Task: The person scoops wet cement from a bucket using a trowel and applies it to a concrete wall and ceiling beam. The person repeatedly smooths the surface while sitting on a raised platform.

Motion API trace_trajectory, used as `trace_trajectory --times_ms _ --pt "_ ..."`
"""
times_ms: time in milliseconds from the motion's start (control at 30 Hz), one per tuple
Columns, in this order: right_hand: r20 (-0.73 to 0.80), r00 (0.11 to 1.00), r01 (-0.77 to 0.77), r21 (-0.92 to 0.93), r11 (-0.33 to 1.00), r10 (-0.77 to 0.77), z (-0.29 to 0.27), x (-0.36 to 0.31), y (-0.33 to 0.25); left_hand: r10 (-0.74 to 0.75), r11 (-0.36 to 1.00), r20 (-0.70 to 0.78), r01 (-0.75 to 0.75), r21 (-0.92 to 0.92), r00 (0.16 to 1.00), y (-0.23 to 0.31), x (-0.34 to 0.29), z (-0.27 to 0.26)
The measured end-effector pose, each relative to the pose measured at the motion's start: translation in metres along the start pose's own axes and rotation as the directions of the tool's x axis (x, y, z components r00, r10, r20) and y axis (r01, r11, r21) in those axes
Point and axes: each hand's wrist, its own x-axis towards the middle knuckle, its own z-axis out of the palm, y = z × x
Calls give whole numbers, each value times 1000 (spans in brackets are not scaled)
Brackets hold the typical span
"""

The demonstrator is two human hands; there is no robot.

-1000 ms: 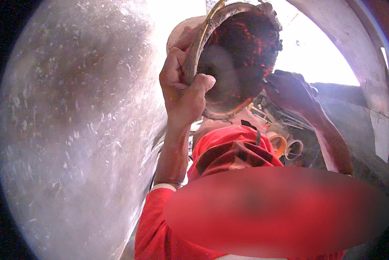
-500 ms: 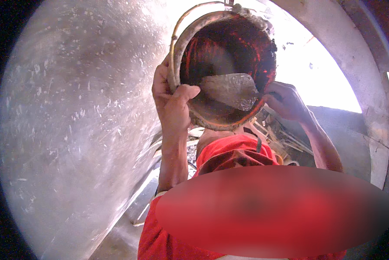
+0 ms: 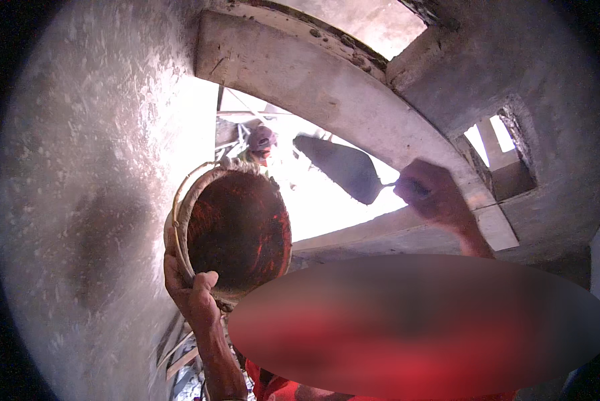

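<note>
Bucket [image 3: 240, 227], mouth toward the camera, is held beside the grey wall [image 3: 73, 200], its crusted rim clamped in the left hand's [image 3: 196, 294] grip. Inside, dark sides show reddish streaks; the bottom's contents cannot be told. The right hand's [image 3: 433, 194] grip closes around the trowel [image 3: 340, 168], its blade apart from the bucket.

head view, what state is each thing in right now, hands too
Bucket, tilted, its dark, reddish inside showing
Bucket handle, lying to the left side of the bucket's mouth
Left hand, closed on the bucket's edge, thumb over it
Trowel, raised, clear of the bucket; any load on it cannot be told
Right hand, closed on the trowel's handle
Left wall, speckled with pale marks
</note>
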Motion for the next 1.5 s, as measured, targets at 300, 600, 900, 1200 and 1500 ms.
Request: trace_trajectory --times_ms 300,600,900,1200,1500 --pt "-284 956 -92 -523 847 -72 -106 37 -39 -10 1000 154 15 -26 988 -46 21 -20" --pt "-234 929 -343 -266 901 285 -93 41 -103 -73 993 199 53 103 977 -33 24 -41" --pt "-149 983 -116 -79 990 103 -120 75 -140 83 993 196 -99 71 977 -28 31 -49" --pt "-439 889 -174 -584 792 -129 -167 -4 -95 30 998 205 -41 50 978 -21 33 -41" --pt "275 958 -47 -138 989 84 -32 -26 -107 159 987 313 -154 -40 936 22 28 -29"
